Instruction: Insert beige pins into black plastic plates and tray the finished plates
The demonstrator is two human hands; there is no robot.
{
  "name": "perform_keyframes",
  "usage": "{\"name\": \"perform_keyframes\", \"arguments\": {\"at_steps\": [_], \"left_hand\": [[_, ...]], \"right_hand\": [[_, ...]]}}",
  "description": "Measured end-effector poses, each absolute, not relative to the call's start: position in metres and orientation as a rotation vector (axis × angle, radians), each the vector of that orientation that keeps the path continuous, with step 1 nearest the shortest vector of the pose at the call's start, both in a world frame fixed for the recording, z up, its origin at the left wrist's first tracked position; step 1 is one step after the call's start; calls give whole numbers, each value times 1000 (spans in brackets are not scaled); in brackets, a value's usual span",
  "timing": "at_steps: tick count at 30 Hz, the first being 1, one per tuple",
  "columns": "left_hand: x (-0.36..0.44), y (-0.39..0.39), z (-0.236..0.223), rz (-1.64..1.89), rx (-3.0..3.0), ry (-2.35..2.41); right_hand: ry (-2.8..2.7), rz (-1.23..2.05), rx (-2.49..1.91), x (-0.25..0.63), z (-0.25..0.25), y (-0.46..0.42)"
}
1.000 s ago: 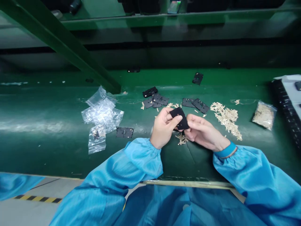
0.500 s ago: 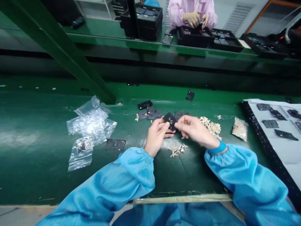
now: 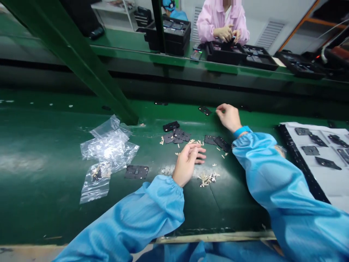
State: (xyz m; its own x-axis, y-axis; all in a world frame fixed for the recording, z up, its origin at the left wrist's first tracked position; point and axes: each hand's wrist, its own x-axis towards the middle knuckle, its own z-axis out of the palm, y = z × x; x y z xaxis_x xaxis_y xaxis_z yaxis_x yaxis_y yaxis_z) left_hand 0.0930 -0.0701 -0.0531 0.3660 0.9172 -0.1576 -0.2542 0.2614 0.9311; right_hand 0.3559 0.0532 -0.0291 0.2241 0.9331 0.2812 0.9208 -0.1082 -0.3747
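On the green bench mat (image 3: 40,203), a heap of clear plastic bags (image 3: 107,143) is seen at the far left, with a smaller bag of small parts (image 3: 95,183) at its near edge and a black frame (image 3: 136,172) lying just beside that. The left hand (image 3: 188,162) is laid open on the mat with nothing held. A cluster of black frames (image 3: 176,134) lies just beyond its fingertips, and a small scatter of tan slivers (image 3: 207,179) lies to its right. Farther up the mat, the right hand (image 3: 228,117) is curled at the end of the outstretched arm, its fingertips (image 3: 219,107) just beside a lone black frame (image 3: 205,110). Whether anything is pinched there cannot be made out.

The frame gripped between both hands in the earlier view is no longer held there, and which frame it now is cannot be told. The larger tan pile is hidden by the right sleeve (image 3: 261,163). Black frames are set out on a white sheet (image 3: 311,173) at the right. Beyond the bench, a co-worker in a pink smock (image 3: 222,25) is seen working over a black tray (image 3: 225,52), the item in hand too small to make out.
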Motion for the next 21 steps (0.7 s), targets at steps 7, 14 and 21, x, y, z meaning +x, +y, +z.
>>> {"name": "perform_keyframes", "arguments": {"at_steps": [7,14,21], "left_hand": [[95,-70,-54,929,984,855],[92,-69,-52,917,998,864],[92,-69,-54,900,1005,852]], "right_hand": [[-1700,11,-2194,387,-22,37],[-1926,90,-2118,317,-33,73],[-1756,162,-2298,344,-12,86]]}}
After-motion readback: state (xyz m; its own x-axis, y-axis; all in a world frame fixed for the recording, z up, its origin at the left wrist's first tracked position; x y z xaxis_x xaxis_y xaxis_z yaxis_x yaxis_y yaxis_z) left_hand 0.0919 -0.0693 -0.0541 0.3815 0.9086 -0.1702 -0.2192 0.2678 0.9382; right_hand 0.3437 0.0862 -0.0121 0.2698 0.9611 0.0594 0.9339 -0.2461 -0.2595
